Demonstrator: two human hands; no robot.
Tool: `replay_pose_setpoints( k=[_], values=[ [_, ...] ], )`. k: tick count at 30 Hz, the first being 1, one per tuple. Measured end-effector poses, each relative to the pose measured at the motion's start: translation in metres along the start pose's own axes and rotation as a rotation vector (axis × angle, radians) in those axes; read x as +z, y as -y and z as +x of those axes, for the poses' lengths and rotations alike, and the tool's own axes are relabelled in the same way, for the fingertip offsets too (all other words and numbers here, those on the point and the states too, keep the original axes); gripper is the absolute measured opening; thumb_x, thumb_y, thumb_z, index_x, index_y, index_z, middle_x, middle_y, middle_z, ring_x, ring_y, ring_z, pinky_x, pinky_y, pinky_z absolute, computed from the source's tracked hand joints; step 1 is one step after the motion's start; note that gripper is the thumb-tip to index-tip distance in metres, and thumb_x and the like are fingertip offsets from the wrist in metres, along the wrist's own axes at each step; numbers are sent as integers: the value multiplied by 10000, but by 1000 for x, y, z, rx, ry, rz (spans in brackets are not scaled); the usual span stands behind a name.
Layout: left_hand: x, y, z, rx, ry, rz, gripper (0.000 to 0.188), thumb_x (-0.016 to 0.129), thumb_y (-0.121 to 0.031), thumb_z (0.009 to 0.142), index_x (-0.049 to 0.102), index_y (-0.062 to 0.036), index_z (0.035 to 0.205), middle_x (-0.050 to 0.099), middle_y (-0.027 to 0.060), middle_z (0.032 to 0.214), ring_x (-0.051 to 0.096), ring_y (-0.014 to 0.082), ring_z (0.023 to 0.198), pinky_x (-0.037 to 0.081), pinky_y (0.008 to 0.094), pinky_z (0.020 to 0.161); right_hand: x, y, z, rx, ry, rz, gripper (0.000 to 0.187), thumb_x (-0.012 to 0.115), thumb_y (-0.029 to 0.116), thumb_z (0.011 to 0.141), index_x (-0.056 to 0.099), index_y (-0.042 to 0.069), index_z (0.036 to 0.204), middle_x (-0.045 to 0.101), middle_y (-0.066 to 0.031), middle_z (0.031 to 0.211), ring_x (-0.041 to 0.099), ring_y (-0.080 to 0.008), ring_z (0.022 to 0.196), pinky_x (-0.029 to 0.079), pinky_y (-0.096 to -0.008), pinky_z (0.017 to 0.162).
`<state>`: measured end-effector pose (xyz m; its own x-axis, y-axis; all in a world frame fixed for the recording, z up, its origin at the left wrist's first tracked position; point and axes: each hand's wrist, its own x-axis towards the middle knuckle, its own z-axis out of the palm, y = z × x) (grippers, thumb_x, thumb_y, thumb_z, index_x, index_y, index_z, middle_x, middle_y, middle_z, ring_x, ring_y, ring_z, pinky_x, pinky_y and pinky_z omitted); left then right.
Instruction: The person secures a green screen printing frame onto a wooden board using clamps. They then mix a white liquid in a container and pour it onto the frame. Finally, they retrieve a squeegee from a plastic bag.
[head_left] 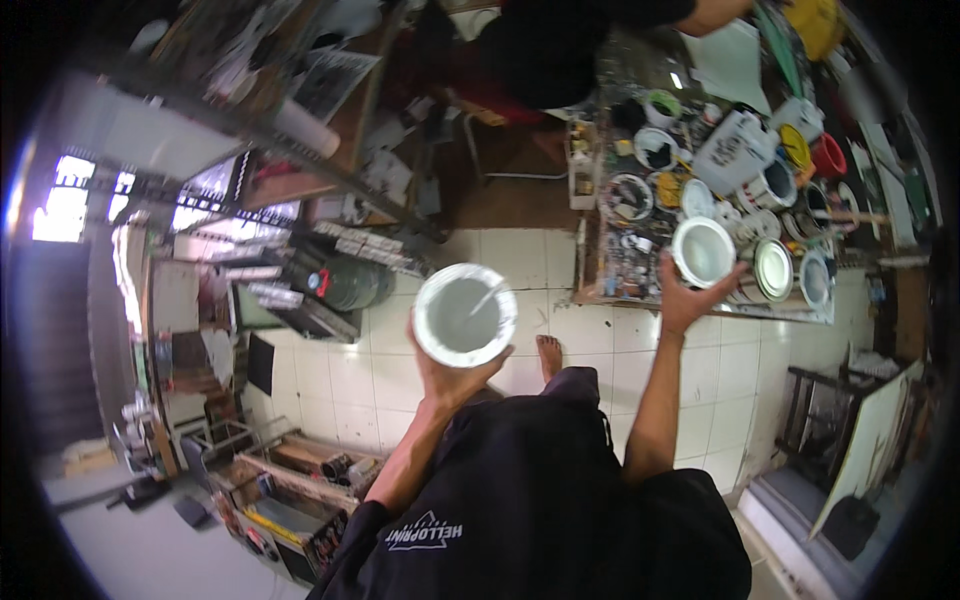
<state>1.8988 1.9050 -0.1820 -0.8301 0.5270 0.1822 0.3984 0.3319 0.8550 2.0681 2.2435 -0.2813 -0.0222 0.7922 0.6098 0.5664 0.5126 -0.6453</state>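
Note:
My left hand (450,378) is closed around a white round tub (425,318), held out over the tiled floor. Greyish content shows inside it, with a thin pale stick or streak (487,300) near its right side. At the cluttered table's near edge, my right hand (690,303) has its fingers wrapped round a smaller white tub (703,252). That tub's inside looks pale; whether it rests on the table I cannot tell. Just right of this hand stand a tin with a pale greenish top (773,268) and another round container (814,278).
Several cans, tubs and a white jug (735,150) crowd the worktable (640,292). Another person in dark clothes (550,50) is beyond it. A large water bottle (355,285) stands left, below a rack. A wooden crate (300,470) is at lower left, a dark stool (815,410) at right.

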Motion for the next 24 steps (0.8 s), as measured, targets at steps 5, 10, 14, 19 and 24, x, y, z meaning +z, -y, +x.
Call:
replay_pose_setpoints(
  k=[5,10,14,19,24],
  values=[
    [-13,3,7,164,7,103,1261,1025,-228,627,169,2,1524,496,191,1440,528,310,1346,406,460,1148,-55,50,13,-195,192,146,1376,987,209,655,86,6,1675,327,-264,1637,373,-401,1513,327,-517,1250],
    [-34,7,8,80,-12,22,1124,1000,-214,641,300,9,1491,527,192,1391,552,327,1301,422,454,1113,-107,141,30,-373,453,418,1465,952,164,643,-75,35,1679,390,-233,1573,468,-376,1437,383,-507,1219],
    [-40,48,-12,37,-73,-18,1103,1022,-238,593,388,49,1449,563,226,1343,582,386,1267,453,466,1114,-115,201,15,-555,660,555,1503,1003,308,626,-47,48,1670,400,-245,1548,487,-403,1409,430,-524,1175],
    [-57,74,-25,4,7,-83,1003,1020,-228,576,495,23,1393,566,209,1334,556,392,1298,442,456,1134,-105,264,-11,-775,903,501,1361,1041,410,588,185,87,1596,419,-245,1494,511,-407,1365,477,-539,1123],
    [-76,65,-24,-15,15,-208,846,997,-201,584,608,-8,1310,617,179,1261,599,369,1226,480,438,1079,-88,302,-33,-1133,870,445,1456,1004,342,618,41,333,1711,406,-276,1536,496,-470,1350,443,-589,1092]
  ],
)
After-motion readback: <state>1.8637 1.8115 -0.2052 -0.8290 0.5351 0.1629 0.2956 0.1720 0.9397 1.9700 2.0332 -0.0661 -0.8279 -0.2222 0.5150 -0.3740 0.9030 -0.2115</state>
